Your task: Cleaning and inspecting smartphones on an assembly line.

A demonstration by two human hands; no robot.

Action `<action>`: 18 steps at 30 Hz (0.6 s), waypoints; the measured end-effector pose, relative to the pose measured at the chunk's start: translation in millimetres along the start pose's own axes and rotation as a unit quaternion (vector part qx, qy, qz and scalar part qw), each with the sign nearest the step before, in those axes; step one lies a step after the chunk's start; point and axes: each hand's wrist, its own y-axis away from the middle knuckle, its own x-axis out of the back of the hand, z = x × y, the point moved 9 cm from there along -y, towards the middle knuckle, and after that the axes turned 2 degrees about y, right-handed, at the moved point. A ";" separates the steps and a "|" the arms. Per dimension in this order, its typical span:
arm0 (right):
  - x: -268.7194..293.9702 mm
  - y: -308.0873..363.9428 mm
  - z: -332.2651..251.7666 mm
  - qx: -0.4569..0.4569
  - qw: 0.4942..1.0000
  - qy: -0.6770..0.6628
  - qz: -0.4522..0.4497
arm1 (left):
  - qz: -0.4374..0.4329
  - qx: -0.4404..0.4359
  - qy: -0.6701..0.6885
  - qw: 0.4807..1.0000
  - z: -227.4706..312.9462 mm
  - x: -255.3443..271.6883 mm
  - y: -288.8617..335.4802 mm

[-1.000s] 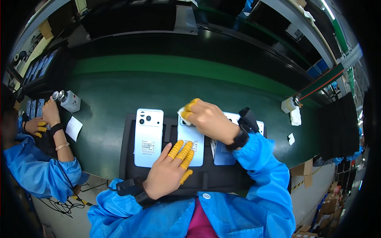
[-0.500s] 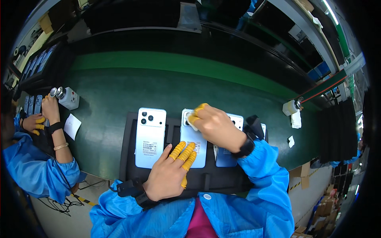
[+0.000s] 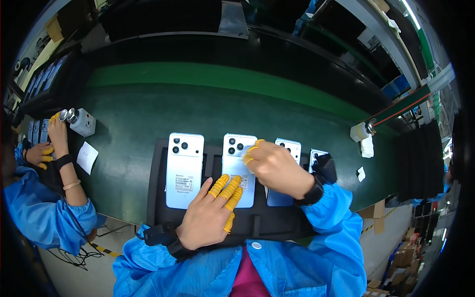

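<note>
A pale blue smartphone (image 3: pixel 230 166) lies back up in a black foam tray (image 3: pixel 210 226). My left hand (image 3: pixel 210 218), with yellow finger cots, rests with its fingers stretched out on the phone's lower part. Over the upper right part of the same phone, my right hand (image 3: pixel 278 168) is closed around a white wipe (image 3: pixel 246 157), which is mostly hidden and blurred. Another pale blue smartphone (image 3: pixel 184 166) sits to the left, back up. Right of my right hand's fingers lie a third smartphone (image 3: pixel 289 148) and another phone (image 3: pixel 316 154), both partly covered.
At left, a co-worker's hands (image 3: pixel 58 138) are near several phones and a pump bottle (image 3: pixel 82 122). A paper slip (image 3: pixel 87 157) lies on the green table (image 3: pixel 133 119). At right stand another bottle (image 3: pixel 360 131), folded white cloth (image 3: pixel 367 147) and a crumpled white scrap (image 3: pixel 361 173).
My right hand has moved slightly right and down with the wipe, from the camera area toward the phone's right edge, baring the lenses. My left hand stays on the phone.
</note>
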 end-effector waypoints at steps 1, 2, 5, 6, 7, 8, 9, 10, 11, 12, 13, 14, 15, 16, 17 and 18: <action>5.1 5.2 6.8 -0.031 0.999 0.011 -0.034 | 0.004 0.005 0.004 1.000 0.4 0.5 -0.3; 5.0 10.6 13.8 -0.037 0.999 0.016 -0.027 | 0.006 0.007 0.005 1.000 0.7 -0.1 0.2; 17.5 0.9 22.7 -0.065 0.998 -0.004 0.015 | -0.032 0.017 0.000 0.999 -1.9 -7.4 1.1; 16.0 -3.8 26.5 -0.087 0.995 -0.008 0.038 | -0.011 0.011 0.004 1.000 -1.1 -3.1 0.7; 14.5 -4.8 30.4 -0.108 0.992 -0.012 0.061 | 0.009 0.004 0.008 1.000 -0.2 0.9 0.6; 8.3 -2.5 30.9 -0.110 0.992 -0.010 0.061 | 0.009 0.001 0.008 1.000 -0.2 0.1 0.5; 2.1 0.2 32.8 -0.122 0.990 -0.002 0.071 | -0.011 0.006 0.008 1.000 -1.9 -4.8 0.7; 0.2 3.1 32.0 -0.135 0.988 0.007 0.081 | -0.031 0.010 0.008 0.999 -3.3 -8.8 1.1; 0.7 10.5 25.6 -0.155 0.986 0.013 0.067 | -0.030 0.010 0.008 0.999 -3.8 -7.5 1.7; 5.4 16.7 17.5 -0.152 0.986 0.014 0.065 | -0.021 0.006 0.003 1.000 -2.6 -5.4 1.5; 0.1 22.0 9.6 -0.148 0.989 -0.021 0.010 | -0.013 0.003 -0.001 1.000 -1.8 -4.2 2.1; -5.4 24.3 3.0 -0.144 0.987 -0.055 -0.044 | -0.011 0.006 0.001 1.000 -2.7 -4.7 2.7; -1.7 23.9 -2.5 -0.138 0.987 -0.066 -0.056 | -0.006 0.003 0.004 1.000 -2.3 -4.4 3.5; 3.2 20.1 -4.5 -0.137 0.987 -0.066 -0.058 | -0.002 0.001 0.007 1.000 -2.3 -3.7 4.7; 10.9 12.2 -7.2 -0.122 0.988 -0.086 -0.039 | 0.000 0.004 0.008 1.000 -2.2 -1.1 7.2; 17.7 3.2 -8.1 -0.107 0.988 -0.105 -0.019 | 0.029 0.024 0.012 0.999 -5.8 9.7 9.4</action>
